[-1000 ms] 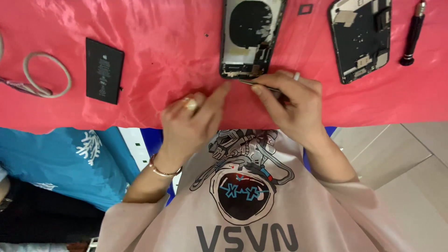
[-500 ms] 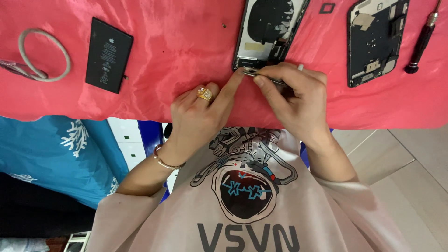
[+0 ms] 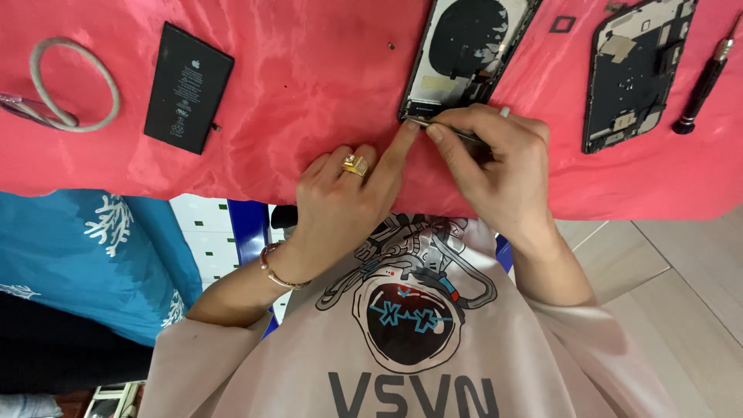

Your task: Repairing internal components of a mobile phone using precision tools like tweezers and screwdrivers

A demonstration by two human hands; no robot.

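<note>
Pinching tweezers (image 3: pixel 457 133) in the right hand (image 3: pixel 495 166) at the phone shell's (image 3: pixel 464 54) near edge on the red cloth (image 3: pixel 309 85), left hand's (image 3: pixel 348 197) forefinger pressing beside, a slip could gouge the shell or flick something tiny away.

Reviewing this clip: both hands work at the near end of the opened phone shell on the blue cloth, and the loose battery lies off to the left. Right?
Not quite. The head view shows the cloth is red, not blue. Otherwise right: left hand and right hand meet at the phone shell, battery to the left.
</note>
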